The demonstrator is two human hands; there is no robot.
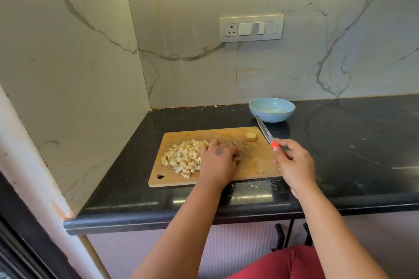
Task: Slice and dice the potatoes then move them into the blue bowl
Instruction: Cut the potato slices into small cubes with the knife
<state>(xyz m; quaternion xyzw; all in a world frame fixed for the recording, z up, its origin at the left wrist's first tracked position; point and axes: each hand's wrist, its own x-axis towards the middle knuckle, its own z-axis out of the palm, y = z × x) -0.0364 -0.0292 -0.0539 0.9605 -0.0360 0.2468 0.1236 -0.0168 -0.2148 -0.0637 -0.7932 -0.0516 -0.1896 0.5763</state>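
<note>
A: Eyes on the diced potato (183, 157) first: a loose heap of pale cubes on the left half of the wooden cutting board (254, 165), spreading toward its near-left corner by the hanging hole.

B: And the left hand (218, 161) is right up against that heap, palm down, fingers bent over the cubes at its right side. Looks to me like a corralling hand, gathering the pile rather than pinning anything for a cut.

A: Agreed. One uncut potato end (251, 136) sits alone near the board's far-right corner, well apart from the heap. Dicing isn't quite finished, I'd say.

B: Right hand (292, 163) now: fingers wrapped round the red handle of the kitchen knife (265, 131), at the board's right edge. Blade lifted off the wood, tip pointing away toward the bowl, safely clear of the other hand.

A: The blue bowl (272, 110) waits beyond the board's far-right corner, close to the back wall on the black countertop (351, 154). I can't make out any cubes in it.

B: So the transfer is all to come. Anything in the way?

A: Just that potato end and the knife blade lying between heap and bowl. A couple of stray bits have escaped too, one near the board's front edge, more on the counter just beyond it
</note>
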